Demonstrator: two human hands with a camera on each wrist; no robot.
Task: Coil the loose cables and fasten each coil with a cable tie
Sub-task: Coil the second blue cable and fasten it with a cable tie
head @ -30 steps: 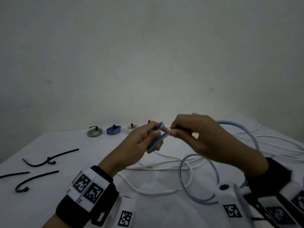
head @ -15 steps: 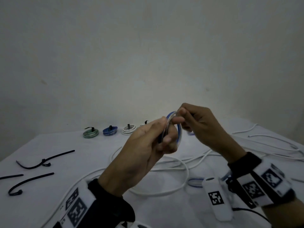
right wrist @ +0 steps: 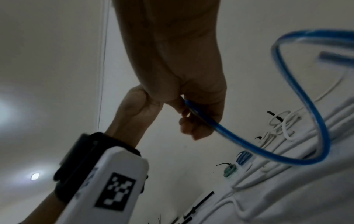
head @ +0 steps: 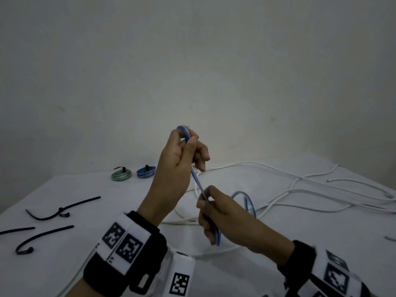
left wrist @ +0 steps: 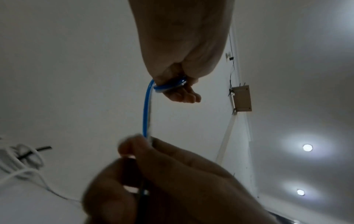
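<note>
A thin blue cable (head: 198, 183) stretches between my two hands above the white table (head: 75, 189). My left hand (head: 192, 146) is raised and grips a small coil of it (head: 183, 130), which also shows in the left wrist view as the coil (left wrist: 170, 86) held by my left hand (left wrist: 184, 94). Lower down, my right hand (head: 203, 202) pinches the straight stretch between thumb and fingers. The loose tail (head: 244, 196) loops behind and below that hand. In the right wrist view the tail (right wrist: 306, 159) swings wide from my right hand (right wrist: 191, 121).
Three black cable ties (head: 62, 213) lie on the left of the table. A tied green coil (head: 121, 175) and a tied blue coil (head: 146, 172) sit by the back wall. Loose white cables (head: 278, 174) sprawl across the middle and right.
My hands, together at the coil before, have drawn apart. The left hand rose with the coil. The right hand dropped down along the cable toward me.
</note>
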